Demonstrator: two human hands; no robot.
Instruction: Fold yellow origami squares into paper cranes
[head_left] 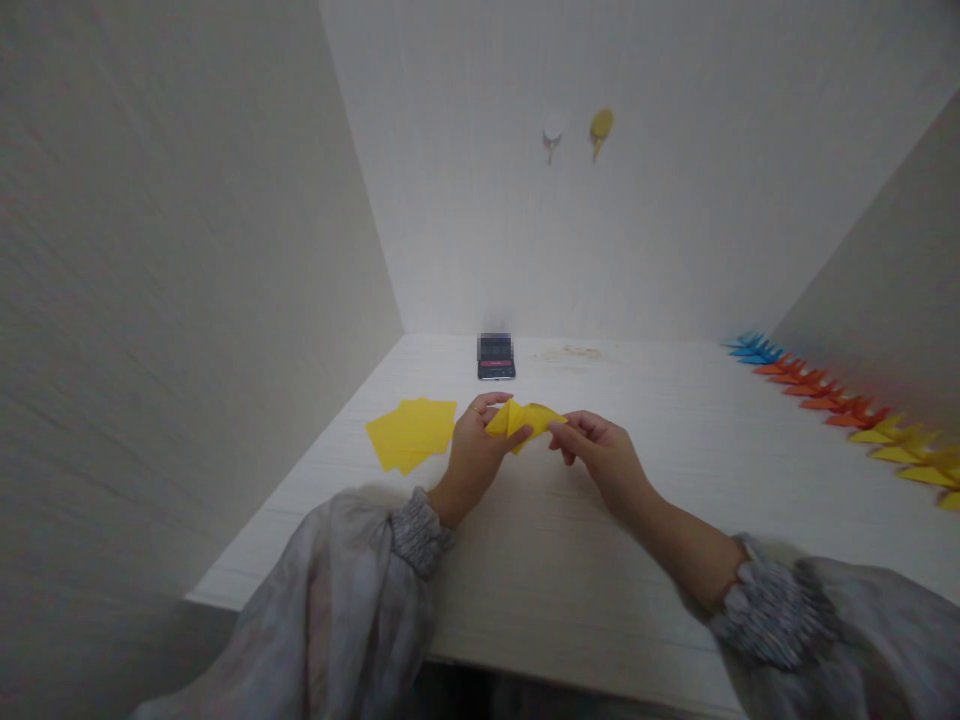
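Left of the phone (496,360) and nearer the person, yellow sheets (411,435) lie fanned on the counter (637,600); the left hand (478,448), just beside them, could knock them askew. In front of the phone, its fingers are clamped on the folded yellow paper (534,420); squeezing hard might crumple the layers. Right of the phone, the right hand (606,455) pinches the paper's tip; an uneven pull could tear it. Well to the phone's right, a stray elbow could scatter the folded paper row (811,385).
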